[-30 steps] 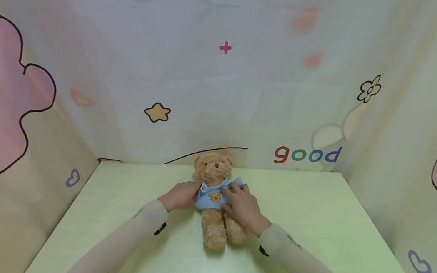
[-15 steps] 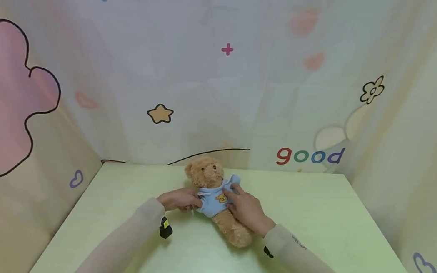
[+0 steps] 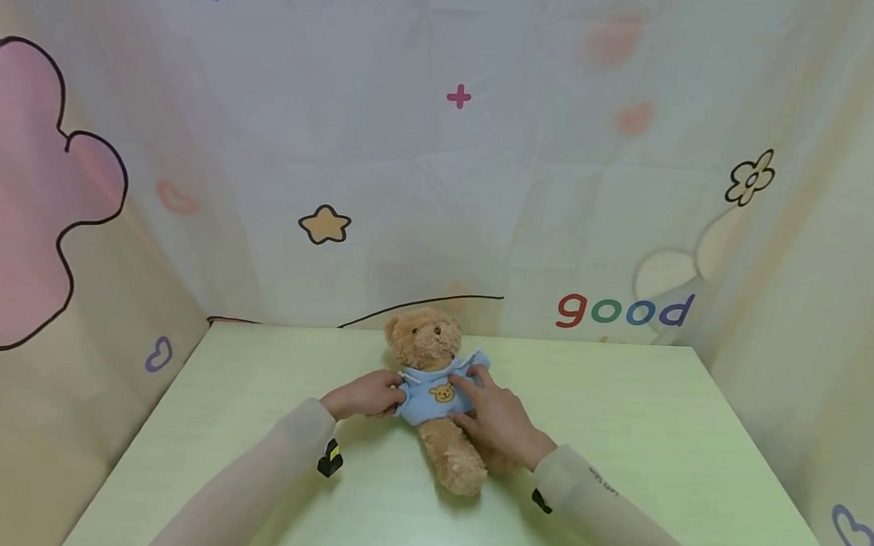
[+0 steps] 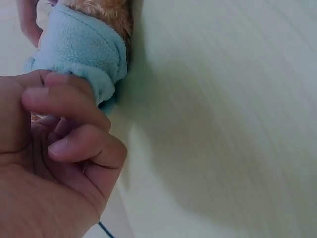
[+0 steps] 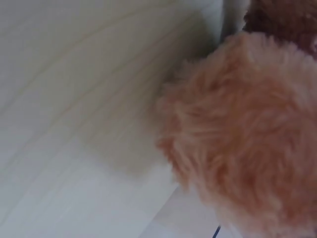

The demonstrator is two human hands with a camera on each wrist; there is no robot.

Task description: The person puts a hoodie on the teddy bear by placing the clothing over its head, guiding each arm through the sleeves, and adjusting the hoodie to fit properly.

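Teddy bear (image 3: 443,439) leans back near the far edge of the desk (image 3: 645,436), about midway between the two far corners, its legs toward the near edge. The desk is pale green, smooth and faintly grained. Hanging cloth (image 3: 395,95) encloses it behind and on both sides, softly creased, printed with hearts, a star, a flower and "good" near the far right corner. Curly tan fur covers the bear; its head is rounded and its leg thick and tubular. Its blue shirt (image 3: 416,404) is fleecy, with a bear-face badge (image 3: 442,393). The fingers of the left hand (image 3: 365,395) are curled, pinching the shirt's side. Those of the right hand (image 3: 504,423) rest parted on the opposite side; whether they grip, I cannot tell. Both sleeves (image 3: 247,491) are off-white.
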